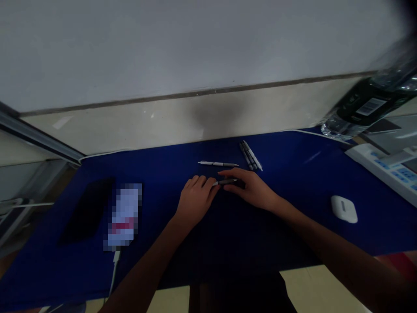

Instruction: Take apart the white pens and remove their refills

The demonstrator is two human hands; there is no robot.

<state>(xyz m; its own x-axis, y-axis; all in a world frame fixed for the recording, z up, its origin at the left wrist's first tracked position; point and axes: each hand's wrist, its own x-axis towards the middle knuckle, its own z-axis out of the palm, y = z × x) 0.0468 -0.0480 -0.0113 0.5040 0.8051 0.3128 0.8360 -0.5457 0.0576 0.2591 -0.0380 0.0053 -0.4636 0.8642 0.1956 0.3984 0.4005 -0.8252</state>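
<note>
My right hand comes in from the right and pinches a dark pen between thumb and fingers. My left hand lies curled just left of it, its fingertips at the pen's pale end. I cannot tell whether those fingers grip the pen. Just above the hands, a slim silver-and-white pen lies flat on the blue desk mat. A small group of pens lies side by side further right, near the mat's far edge.
A black phone and a pixelated white packet with a cable lie left on the mat. A white earbud case lies right. Beyond it are a white keypad device and a plastic water bottle. A pale wall stands behind.
</note>
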